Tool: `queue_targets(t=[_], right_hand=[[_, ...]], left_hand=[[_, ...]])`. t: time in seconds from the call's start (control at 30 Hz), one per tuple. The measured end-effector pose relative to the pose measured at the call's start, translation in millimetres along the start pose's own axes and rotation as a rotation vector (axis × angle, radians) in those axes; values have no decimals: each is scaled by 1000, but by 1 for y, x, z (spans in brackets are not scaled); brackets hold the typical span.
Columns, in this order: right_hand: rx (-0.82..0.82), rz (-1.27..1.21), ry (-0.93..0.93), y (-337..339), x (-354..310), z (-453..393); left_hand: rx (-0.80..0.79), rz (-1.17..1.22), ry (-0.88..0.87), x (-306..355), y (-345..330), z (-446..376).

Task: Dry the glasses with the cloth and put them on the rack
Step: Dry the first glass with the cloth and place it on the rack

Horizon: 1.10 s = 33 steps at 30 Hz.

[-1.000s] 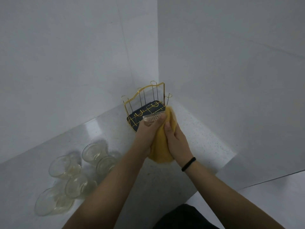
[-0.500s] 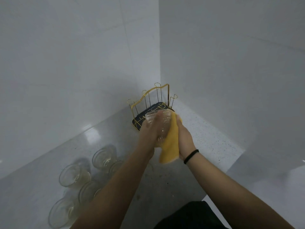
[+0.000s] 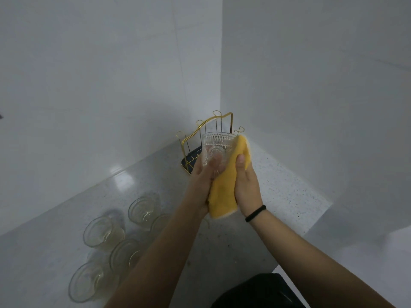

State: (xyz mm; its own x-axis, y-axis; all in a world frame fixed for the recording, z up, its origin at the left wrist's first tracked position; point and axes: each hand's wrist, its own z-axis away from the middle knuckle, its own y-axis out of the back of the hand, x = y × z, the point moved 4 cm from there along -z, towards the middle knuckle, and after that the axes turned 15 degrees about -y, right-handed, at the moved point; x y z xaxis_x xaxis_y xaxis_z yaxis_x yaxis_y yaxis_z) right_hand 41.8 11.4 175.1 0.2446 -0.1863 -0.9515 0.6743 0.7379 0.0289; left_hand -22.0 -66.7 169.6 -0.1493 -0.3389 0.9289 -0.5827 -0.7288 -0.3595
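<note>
Glass [image 3: 215,152] near upright, left hand [image 3: 203,176] grip around it, right hand [image 3: 245,185] grip pinching cloth [image 3: 226,187]

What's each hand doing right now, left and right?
Left hand: closed around the patterned glass, holding it up in front of the rack.
Right hand: gripping the yellow cloth, pressing it against the glass.

The cloth [image 3: 224,192] is yellow. The held glass [image 3: 216,147] is clear with an embossed pattern. The rack [image 3: 206,132] has gold wire and a dark base. The worktop [image 3: 289,192] is pale grey with small dark speckles. The wristband [image 3: 255,213] is black.
</note>
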Motion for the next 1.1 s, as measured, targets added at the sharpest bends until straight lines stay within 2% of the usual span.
queue_targets(t=[0.13,0.3,0.37,0.47,0.63,0.7,0.83,0.93,1.03,1.1], right_hand=[[49,-26,-5,12,-10,-15],[-69,-22,-36,3,-5,8],[3,-51,-49,6,-11,-1],[19,-154,-139,14,-17,-15],[1,42,14,8,-2,13],[23,64,19,11,-6,4],[44,-66,-40,20,-16,-15],[56,-17,38,13,-9,6],[97,2,109,10,-5,12],[120,23,143,9,-4,13]], left_hand=[[-28,117,67,1,-5,6],[15,26,51,3,-8,8],[18,34,43,-1,-11,11],[-20,85,41,-7,-18,13],[71,-67,70,-6,-5,9],[5,16,92,-6,-11,13],[-99,73,127,-5,-19,13],[-103,-2,45,-2,-16,6],[17,-220,-109,5,-14,6],[26,-302,-130,5,-13,6]])
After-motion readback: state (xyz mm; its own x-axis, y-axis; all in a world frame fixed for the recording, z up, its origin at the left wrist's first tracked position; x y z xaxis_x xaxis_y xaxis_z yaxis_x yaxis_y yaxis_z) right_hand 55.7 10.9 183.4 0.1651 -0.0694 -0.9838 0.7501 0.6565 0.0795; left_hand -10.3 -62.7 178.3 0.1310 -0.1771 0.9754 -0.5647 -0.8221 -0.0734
